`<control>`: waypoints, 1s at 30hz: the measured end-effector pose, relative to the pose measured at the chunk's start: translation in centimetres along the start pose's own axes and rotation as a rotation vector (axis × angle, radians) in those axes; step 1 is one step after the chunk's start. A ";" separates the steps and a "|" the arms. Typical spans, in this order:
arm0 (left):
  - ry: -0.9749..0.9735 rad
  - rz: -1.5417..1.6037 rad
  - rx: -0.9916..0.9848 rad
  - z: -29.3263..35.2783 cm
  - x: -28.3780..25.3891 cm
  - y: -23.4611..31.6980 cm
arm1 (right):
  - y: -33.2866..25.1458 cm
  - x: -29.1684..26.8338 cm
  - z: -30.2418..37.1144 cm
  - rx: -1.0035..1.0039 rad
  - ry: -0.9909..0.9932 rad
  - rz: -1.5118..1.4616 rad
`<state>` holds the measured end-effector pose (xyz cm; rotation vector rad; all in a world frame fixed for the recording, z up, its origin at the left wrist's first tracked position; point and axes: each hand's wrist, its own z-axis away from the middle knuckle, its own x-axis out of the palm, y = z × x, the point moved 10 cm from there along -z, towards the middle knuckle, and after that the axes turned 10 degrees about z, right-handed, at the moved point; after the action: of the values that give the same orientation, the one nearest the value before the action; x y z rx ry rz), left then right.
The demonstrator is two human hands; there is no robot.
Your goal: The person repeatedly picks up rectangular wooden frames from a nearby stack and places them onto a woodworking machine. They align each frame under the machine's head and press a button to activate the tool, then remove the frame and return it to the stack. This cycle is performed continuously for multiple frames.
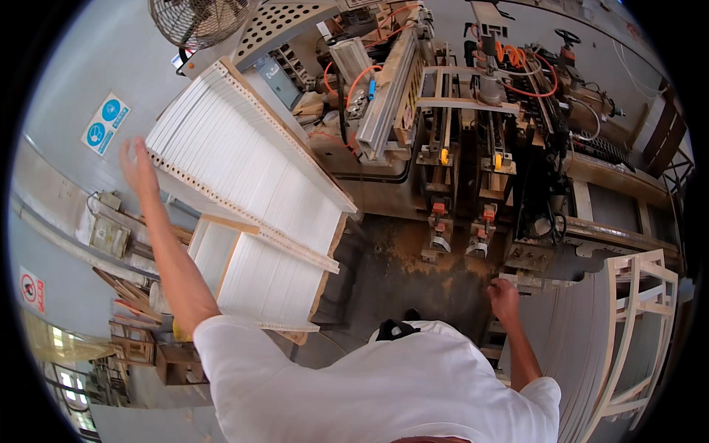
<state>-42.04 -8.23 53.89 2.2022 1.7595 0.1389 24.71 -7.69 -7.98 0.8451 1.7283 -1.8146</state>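
Note:
A tall stack of white boards (236,140), edged with rows of small holes, stands on my left. Beside its outer far corner my left hand (138,171) is raised, fingers stretched out and slightly blurred, holding nothing I can see. My right hand (504,297) hangs low on the other side, its fingers curled in, with nothing visible in them. Close to it is a stack of light grey panels (557,325), with pale wooden frames (631,332) standing at its right end.
Ahead is a machine with rails and clamps (443,155), orange air hoses and yellow parts. A light wooden strip (469,105) lies across it. At the upper left stands a fan (199,21). Wooden offcuts and boxes (177,363) sit behind the white boards. Sawdust covers the floor (402,251).

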 end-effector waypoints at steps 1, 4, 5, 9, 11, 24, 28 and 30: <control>0.172 -0.060 0.085 2.0 -0.7 2.4 | -2.8 -3.7 0.4 -0.068 0.096 0.020; 0.123 0.322 0.095 11.3 2.5 8.8 | -10.1 -16.3 3.1 -0.278 0.440 0.113; 0.024 0.366 0.082 16.3 5.1 10.7 | -11.7 -20.5 4.6 -0.296 0.555 0.314; -0.732 0.629 -0.271 37.2 16.5 21.9 | -12.3 -36.8 12.9 -0.149 1.046 0.498; -1.077 0.842 -0.582 48.7 19.1 25.1 | -9.3 -40.4 14.9 0.253 1.045 1.053; -1.638 1.064 -0.501 64.9 20.5 35.3 | 4.3 -38.4 16.6 0.713 0.480 0.791; -1.647 1.239 -0.555 61.1 20.3 38.1 | -0.1 -40.1 15.9 0.554 0.710 0.656; -1.690 1.326 -0.554 58.0 19.8 40.6 | -3.5 -39.2 14.4 0.378 0.767 0.569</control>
<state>16.19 -7.72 9.04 1.5302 -0.5883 -0.6418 47.72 -24.28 22.84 2.1514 1.2885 -1.5111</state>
